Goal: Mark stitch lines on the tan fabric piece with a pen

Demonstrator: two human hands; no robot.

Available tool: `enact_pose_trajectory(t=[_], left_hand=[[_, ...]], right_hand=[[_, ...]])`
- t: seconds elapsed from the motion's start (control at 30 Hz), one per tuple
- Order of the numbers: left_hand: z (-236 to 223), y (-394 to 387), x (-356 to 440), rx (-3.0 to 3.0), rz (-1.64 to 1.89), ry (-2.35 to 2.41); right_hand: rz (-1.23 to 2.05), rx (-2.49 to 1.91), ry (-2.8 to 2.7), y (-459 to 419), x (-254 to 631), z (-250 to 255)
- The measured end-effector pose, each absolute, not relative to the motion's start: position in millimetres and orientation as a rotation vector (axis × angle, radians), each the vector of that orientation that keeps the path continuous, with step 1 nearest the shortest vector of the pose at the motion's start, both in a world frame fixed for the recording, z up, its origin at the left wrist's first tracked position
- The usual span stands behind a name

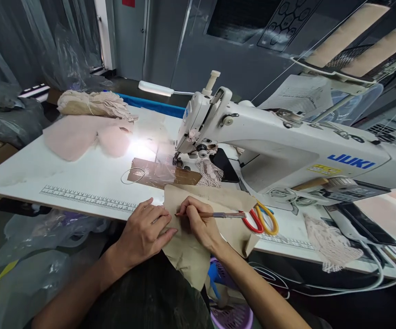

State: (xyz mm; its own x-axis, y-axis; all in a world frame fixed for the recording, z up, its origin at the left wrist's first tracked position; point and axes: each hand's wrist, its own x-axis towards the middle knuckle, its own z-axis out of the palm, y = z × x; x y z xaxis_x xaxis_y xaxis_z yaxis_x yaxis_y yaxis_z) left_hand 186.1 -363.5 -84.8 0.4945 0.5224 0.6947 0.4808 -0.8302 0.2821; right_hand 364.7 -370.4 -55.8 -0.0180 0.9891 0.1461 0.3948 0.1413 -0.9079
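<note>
Head view: brown paper (186, 258) overhangs the table (88, 171); our right hand (200, 226) pinches a pencil (220, 214), tip at the paper. Our left hand (147, 228), fingers loosely apart, rests at the paper's nine o'clock. Marking looks under way; what's done or left we cannot tell. Scissors (271, 221) lie at three o'clock, the sewing machine (266, 132) at one.

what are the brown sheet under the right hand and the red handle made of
The brown sheet looks like matte paper: it shows creases and curls at an edge. The red handle is probably smooth plastic, judging by its even, bright colour.
</note>
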Motion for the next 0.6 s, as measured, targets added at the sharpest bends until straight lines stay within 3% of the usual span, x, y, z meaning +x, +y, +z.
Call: enact_pose_trajectory(t=[0.23, 0.6], left_hand=[[-83.1, -363.6, 187.3, 2.72, 1.212, 0.929], [-81.5, -362.7, 188.5, 2.746, 1.184, 0.947]], right_hand=[[0.633, -1.438, -1.762, -368.4, 361.6, -55.1], [0.631, -1.426, -1.758, -367.8, 361.5, -55.5]])
